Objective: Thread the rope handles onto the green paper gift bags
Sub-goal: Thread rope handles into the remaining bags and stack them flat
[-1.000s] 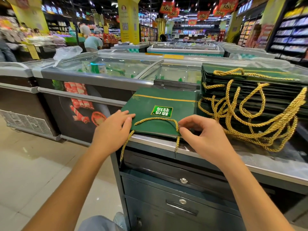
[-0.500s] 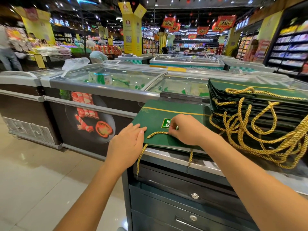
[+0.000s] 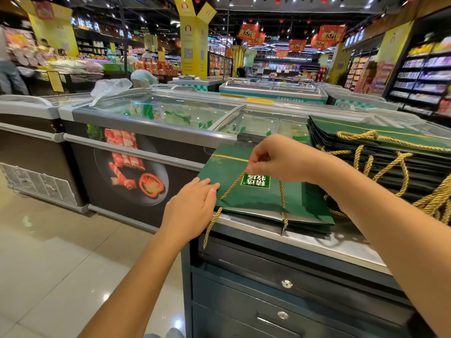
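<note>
A flat green paper gift bag lies on the steel counter top, its opening toward me. A gold rope handle runs through both holes, and its two ends hang over the counter's front edge. My right hand pinches the middle of the rope loop and holds it lifted above the bag's label. My left hand rests flat on the bag's near left corner, fingers straight. To the right stands a stack of green bags with gold handles threaded.
Glass-topped freezer chests stand behind and to the left of the counter. Dark drawers sit under the counter top. Tiled floor lies on the left. Shoppers and shelves fill the far background.
My right hand has pulled the rope loop up and away from me, over the label, shortening the hanging ends. My left hand stays on the bag's left corner.
</note>
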